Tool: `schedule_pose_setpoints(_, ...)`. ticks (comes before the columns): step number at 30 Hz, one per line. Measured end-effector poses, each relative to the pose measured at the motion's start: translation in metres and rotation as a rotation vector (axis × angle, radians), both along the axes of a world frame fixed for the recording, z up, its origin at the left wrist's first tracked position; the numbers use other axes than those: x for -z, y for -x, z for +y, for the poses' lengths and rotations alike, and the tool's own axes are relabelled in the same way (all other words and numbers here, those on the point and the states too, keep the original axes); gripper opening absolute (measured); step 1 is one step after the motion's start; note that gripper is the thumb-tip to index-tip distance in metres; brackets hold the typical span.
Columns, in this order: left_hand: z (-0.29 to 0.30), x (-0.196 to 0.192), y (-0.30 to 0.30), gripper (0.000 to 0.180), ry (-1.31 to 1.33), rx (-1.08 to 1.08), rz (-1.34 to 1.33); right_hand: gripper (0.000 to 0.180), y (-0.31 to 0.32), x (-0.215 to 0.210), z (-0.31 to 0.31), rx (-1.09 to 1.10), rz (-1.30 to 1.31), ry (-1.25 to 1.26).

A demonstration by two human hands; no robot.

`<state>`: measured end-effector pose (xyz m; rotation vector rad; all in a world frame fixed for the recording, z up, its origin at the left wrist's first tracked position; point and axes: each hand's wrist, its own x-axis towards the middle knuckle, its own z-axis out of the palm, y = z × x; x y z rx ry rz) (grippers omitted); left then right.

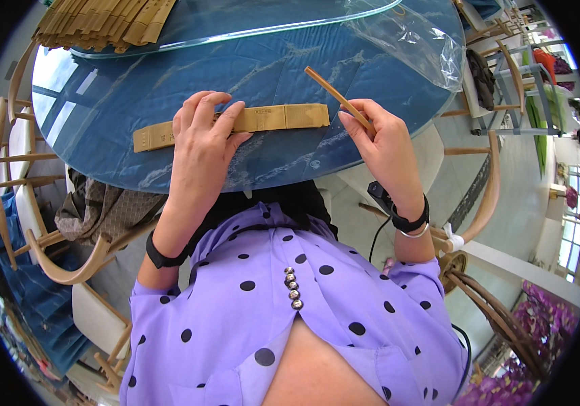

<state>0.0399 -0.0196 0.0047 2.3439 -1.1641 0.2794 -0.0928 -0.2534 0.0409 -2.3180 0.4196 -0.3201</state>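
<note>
- Nearest the camera, a purple blouse with black dots (290,318) fills the lower view; both forearms rise from it, each with a dark wristband.
- The left hand (202,145) lies flat, fingers (225,118) spread and released, pressing on a long tan paper sleeve (276,118) on the blue glass desk (168,81). The hand covers the sleeve's middle, so only its two ends show, one to each side of the fingers.
- The right hand (381,145) pinches a thin wooden chopstick (334,95) between thumb and fingertips; the stick slants up and away, its lower end hidden inside the grip, just beside the sleeve's right end.
- Beyond the right fingers lies a crumpled clear plastic bag (415,40).
- Farther, beyond the left fingers, a stack of tan sleeves (104,24) sits on a raised glass disc, cut off by the top edge.
</note>
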Motion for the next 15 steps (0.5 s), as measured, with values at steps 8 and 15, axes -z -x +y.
schedule_pose_setpoints(8,0.007,0.001,-0.002,0.041,0.124,0.047,0.047,0.026,-0.011,0.01,-0.006,-0.166,0.099,-0.444)
schedule_pose_setpoints(15,0.011,-0.002,0.002,0.04,0.113,0.044,-0.003,0.029,-0.014,-0.01,-0.001,-0.221,0.176,-0.743)
